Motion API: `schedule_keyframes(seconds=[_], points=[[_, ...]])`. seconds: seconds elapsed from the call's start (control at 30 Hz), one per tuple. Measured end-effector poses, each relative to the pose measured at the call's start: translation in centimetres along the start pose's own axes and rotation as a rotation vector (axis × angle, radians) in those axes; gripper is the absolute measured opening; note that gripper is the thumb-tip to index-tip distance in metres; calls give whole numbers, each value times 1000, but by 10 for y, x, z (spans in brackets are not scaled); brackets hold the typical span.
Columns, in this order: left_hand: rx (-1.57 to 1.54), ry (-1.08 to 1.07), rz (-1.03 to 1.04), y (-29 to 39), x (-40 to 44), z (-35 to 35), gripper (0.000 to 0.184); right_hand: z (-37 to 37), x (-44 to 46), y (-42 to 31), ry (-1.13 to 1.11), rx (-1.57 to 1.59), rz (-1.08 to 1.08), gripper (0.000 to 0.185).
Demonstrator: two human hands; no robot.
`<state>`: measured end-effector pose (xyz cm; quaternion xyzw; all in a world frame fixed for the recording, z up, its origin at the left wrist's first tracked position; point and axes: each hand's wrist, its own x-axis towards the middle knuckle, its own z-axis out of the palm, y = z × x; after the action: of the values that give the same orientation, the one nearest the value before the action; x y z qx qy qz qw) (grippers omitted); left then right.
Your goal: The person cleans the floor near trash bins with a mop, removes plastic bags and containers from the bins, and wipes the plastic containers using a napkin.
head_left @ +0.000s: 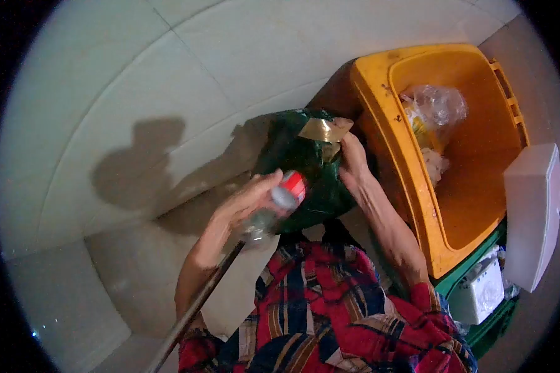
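My left hand [250, 200] is closed around a clear plastic bottle [259, 225] and a red can with a silver end [287, 189]; both are somewhat blurred. They are at the near left side of a dark green bag [305, 202]. At the bag's right edge, my right hand [353, 160] is closed on the bag, its fingertips partly hidden. A shiny gold-coloured flat piece [325, 130] sticks up at the top of the bag, touching or very close to those fingers. A long thin pole [199, 299] runs along the inner side of my left forearm.
To the right, an orange wheelie bin [438, 248] gapes, with a clear plastic bag [440, 104] and other rubbish inside. A white foam panel [532, 214] leans beside it. Below is a green bin [491, 332] with a white container [479, 295]. A tiled wall [211, 56] stands beyond.
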<state>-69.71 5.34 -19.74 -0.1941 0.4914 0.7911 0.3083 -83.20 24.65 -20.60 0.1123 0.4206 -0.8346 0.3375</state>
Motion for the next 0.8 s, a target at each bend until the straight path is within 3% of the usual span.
schedule_keyframes(seconds=[0.1,0.2,0.3,0.4,0.53,0.6,0.7,0.8], points=[[-8,440,170,-4,18,6,43,-2,10,10,23,295,72,24],[713,684,284,-7,4,-20,34,9,2,-3,36,452,23,28],[954,957,582,-25,-14,-42,25,11,5,-6,16,486,3,31],[985,1131,741,-44,-21,-67,32,18,4,-8,61,485,21,31],[621,1101,351,-94,-10,-141,59,30,-13,-13,79,534,40,30],[443,1065,173,-103,-4,-164,73,19,-15,-11,-26,578,48,29],[139,845,-226,-81,-26,-128,86,18,-23,-16,-25,670,26,26],[-104,645,-331,-116,-6,-138,85,31,-39,-30,16,650,-36,26]])
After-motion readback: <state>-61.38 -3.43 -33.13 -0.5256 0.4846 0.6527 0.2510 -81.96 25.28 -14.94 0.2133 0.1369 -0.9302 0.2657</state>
